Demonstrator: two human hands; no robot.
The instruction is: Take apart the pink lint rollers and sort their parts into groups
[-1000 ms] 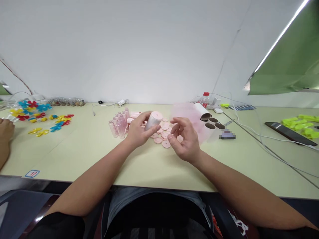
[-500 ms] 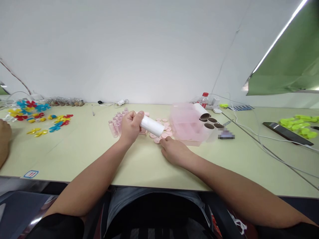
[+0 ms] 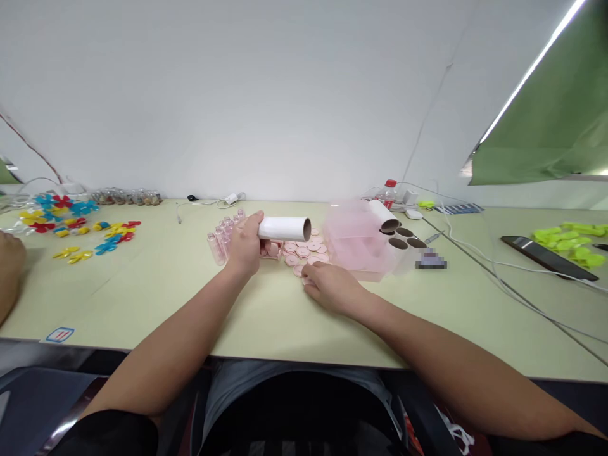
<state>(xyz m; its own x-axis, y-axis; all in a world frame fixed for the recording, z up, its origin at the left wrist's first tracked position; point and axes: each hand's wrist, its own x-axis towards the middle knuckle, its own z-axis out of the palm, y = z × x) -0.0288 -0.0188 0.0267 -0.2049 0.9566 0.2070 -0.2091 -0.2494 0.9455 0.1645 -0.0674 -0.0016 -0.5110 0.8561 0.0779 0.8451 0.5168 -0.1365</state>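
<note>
My left hand [image 3: 244, 246] is closed around one end of a white cardboard tube [image 3: 285, 228], which lies nearly level with its open brown end pointing right. Beneath and beyond the tube is a spread of flat round pink discs [image 3: 303, 252]. At the near edge of those discs, my right hand [image 3: 330, 285] has its fingertips pinched on one pink disc [image 3: 305, 280], mostly covered by the fingers. Pink clear vials [image 3: 217, 247] stand in rows left of my left hand. Small pink parts [image 3: 272, 249] show below the tube, partly hidden.
Right of the discs stands translucent pink packaging [image 3: 356, 237], with more white tubes [image 3: 398, 243] beside it. A red-capped bottle [image 3: 389, 190], a cable [image 3: 465, 244], a phone [image 3: 546, 256] and yellow-green pieces [image 3: 570, 240] lie further right. Colourful plastic pieces [image 3: 114, 234] and another person's hand [image 3: 10, 266] are left.
The tube has swung from sloping down to the right to nearly level, and its open end now shows. My right hand has shifted very slightly left at the discs.
</note>
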